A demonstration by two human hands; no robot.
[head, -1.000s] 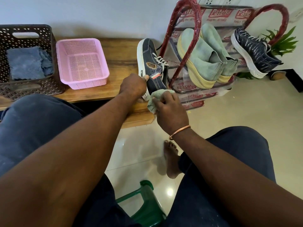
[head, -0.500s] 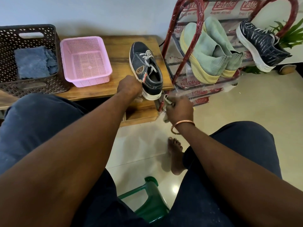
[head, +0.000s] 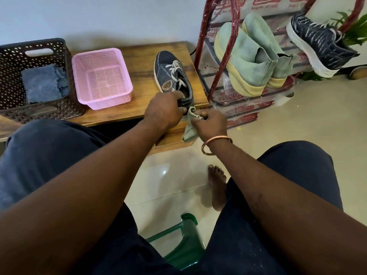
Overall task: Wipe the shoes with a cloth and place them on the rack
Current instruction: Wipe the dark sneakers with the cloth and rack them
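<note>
The left hand [head: 164, 112] grips the dark blue canvas shoe [head: 170, 76] and should steady it while the right hand [head: 210, 124], pinching the pale green cloth [head: 189, 133], rubs.

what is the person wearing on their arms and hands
Very little. Both forearms are bare as far up as the view shows, with no sleeves, and neither the left hand nor the right hand has a glove. The right wrist carries a plain round copper-coloured bangle. The left wrist shows no watch or band, and no rings are visible.
</note>
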